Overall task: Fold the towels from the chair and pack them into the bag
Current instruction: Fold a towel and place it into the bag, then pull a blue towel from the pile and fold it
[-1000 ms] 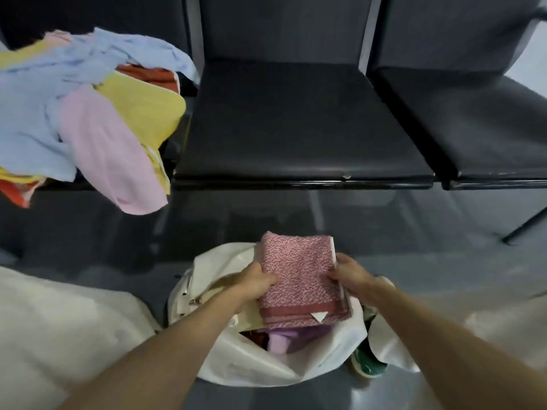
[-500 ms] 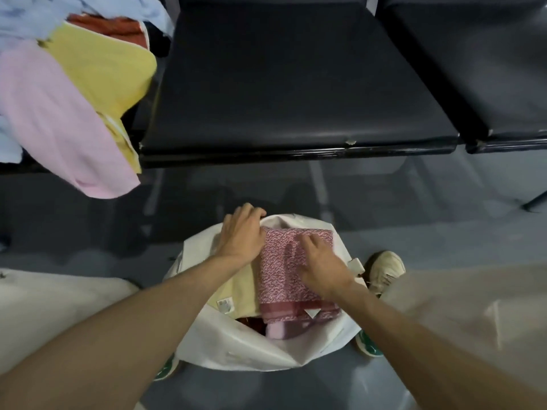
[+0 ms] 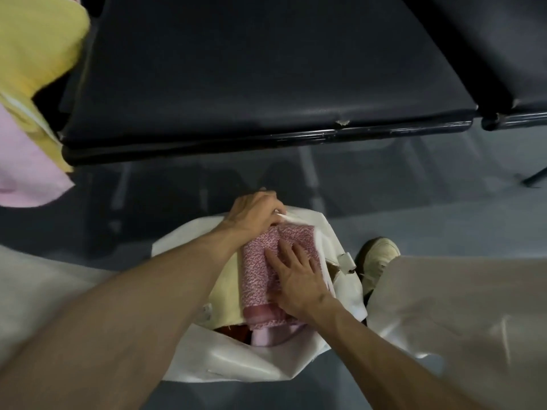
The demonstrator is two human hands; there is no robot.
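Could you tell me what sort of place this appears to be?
Probably a waiting area or corridor: a row of joined black padded seats above a smooth grey floor.

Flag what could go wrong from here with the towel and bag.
The right hand presses flat on the red patterned towel; pushing harder could bunch its fold against the pale yellow towel. The soft white bag seems held open only by the left hand at its far rim, so letting go may close the mouth. The pink towel hangs loose at the left and might slip.
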